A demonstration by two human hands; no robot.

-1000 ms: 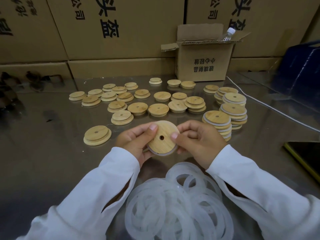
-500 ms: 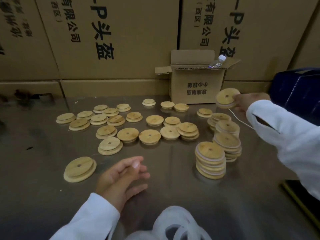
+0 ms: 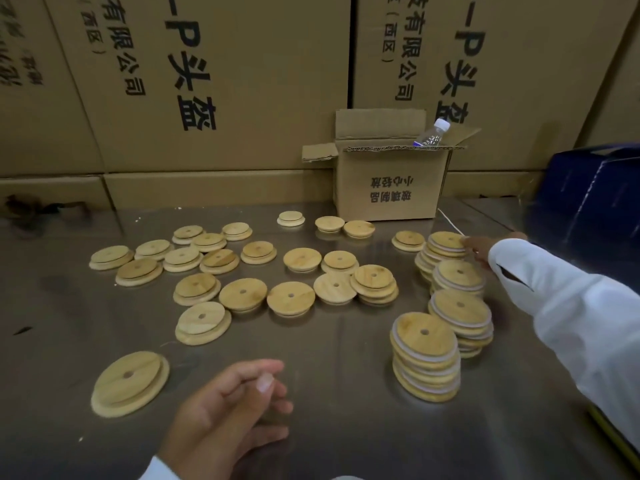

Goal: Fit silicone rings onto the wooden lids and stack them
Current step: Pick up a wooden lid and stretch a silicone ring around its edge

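Left hand [image 3: 235,400]: low over the front of the worktop [image 3: 346,410], palm inward. Its grip is loose, the fingers slack and curled on nothing.

Right hand [image 3: 481,249]: reaches to the far right, mostly hidden by its white sleeve [image 3: 571,317]. The fingertips meet the right rim of the top lid [image 3: 445,240] on the far stack. Whether the grip pinches that lid or only touches it cannot be told.

Four stacks of wooden lids stand close together on the right, and the near stack [image 3: 426,358] shows silicone rings [image 3: 429,364] as white bands between lids. Loose lids [image 3: 291,297] cover the centre and left, and one single lid [image 3: 130,382] lies just left of the left hand.

Bare worktop runs between the left hand and the near stack, and along the front edge.

At the back, an open carton [image 3: 388,188] holding a water bottle [image 3: 431,133] stands against a wall of large cartons [image 3: 207,98]. A white cable [image 3: 450,225] runs just beside the far stack.
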